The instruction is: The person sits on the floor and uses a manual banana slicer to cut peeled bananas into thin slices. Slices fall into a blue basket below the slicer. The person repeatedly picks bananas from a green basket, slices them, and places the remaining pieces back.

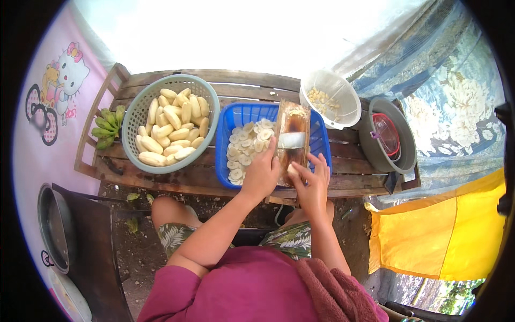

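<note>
A wooden slicer (294, 111) with a flat metal blade plate (292, 140) lies across the blue basket (221, 137), its near end toward me. My left hand (262, 176) grips the slicer's left edge, the forefinger stretched along it. At its lower part, my right hand (314, 188) pinches a small pale piece of peeled banana (293, 170) against the board, below the blade. Thin round banana slices (244, 147) fill the basket's left side; the slicer and my hands hide part of the rest.
Left of the blue basket, a grey-green basket (126, 129) holds many peeled bananas (174, 121). Green bananas (108, 127) lie beside it on the slatted wooden bench (244, 79). A white strainer (351, 107) with small pieces and a grey basin (370, 147) with a red-rimmed strainer (396, 129) stand right.
</note>
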A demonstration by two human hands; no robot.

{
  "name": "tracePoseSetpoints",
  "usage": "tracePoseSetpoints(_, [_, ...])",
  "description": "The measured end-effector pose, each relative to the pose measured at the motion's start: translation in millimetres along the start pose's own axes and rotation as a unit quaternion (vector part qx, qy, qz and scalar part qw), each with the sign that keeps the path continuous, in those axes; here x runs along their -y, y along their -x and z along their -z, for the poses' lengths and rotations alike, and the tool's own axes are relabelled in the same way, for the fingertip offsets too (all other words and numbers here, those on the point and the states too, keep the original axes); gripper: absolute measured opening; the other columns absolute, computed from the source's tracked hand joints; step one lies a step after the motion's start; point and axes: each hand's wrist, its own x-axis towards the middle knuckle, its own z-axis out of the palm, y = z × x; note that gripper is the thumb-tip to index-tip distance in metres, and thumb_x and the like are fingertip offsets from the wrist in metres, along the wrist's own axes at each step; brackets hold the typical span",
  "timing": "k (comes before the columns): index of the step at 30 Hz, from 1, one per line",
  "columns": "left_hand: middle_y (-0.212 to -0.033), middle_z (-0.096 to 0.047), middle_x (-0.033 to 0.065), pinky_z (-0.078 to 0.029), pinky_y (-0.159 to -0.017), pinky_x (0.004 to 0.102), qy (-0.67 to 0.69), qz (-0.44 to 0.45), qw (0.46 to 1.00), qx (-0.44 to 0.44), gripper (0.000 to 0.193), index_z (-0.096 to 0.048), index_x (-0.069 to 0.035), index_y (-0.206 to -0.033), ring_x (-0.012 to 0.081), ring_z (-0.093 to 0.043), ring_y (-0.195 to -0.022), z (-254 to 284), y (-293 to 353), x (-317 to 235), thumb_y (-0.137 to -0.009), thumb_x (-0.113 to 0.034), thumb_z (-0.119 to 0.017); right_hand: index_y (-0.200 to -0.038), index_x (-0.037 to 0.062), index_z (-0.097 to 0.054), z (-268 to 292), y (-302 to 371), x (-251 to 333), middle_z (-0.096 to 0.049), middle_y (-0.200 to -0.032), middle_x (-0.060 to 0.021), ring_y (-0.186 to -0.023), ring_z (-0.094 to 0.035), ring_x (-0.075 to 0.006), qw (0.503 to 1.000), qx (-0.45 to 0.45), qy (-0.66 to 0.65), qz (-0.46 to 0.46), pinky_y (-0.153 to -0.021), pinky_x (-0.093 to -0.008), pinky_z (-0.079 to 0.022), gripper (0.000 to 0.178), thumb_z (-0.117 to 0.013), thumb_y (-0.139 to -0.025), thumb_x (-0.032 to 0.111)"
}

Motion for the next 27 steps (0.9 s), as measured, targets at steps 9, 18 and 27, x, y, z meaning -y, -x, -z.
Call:
tracePoseSetpoints(9, [-0.113,-0.062,0.027,-0.049,-0.087,0.0484,-0.009,0.006,1.0,0.014,0.058,-0.034,-0.005,-0.152,0.0432,-0.061,-0.101,5,-2,-4,-0.097,-0.019,-0.046,-0.107,0.0178,-0.077,-35,-96,-29,-0.054,-0.136,-0.0156,-0.137,-0.038,-0.0382,0.996,-0.092,-0.012,-0.014,-0.114,-0.0541,-0.024,0.028,-0.072,-0.086,0.035])
tracePoseSetpoints(18, [-0.116,-0.061,0.0281,-0.048,-0.089,0.0487,0.017,0.002,1.0,0.003,0.058,-0.035,-0.006,-0.152,0.0443,-0.061,-0.102,-1,0,1,-0.096,-0.019,-0.046,-0.108,0.0201,-0.078,-13,-26,-11,-0.054,-0.138,-0.0154,-0.138,-0.039,-0.0375,0.999,-0.036,-0.015,0.007,-0.114,-0.0516,-0.026,0.028,-0.074,-0.083,0.033])
tracePoseSetpoints(27, [-0.107,-0.062,0.0309,-0.047,-0.09,0.0468,0.01,0.009,1.0,-0.004,0.056,-0.037,-0.008,-0.151,0.0443,-0.061,-0.101,4,-1,-4,-0.097,-0.018,-0.046,-0.113,0.0156,-0.076,-23,-120,-35,-0.061,-0.126,-0.0196,-0.121,-0.055,-0.035,0.999,-0.005,0.021,0.029,-0.103,-0.0444,-0.042,0.034,-0.074,-0.084,0.032])
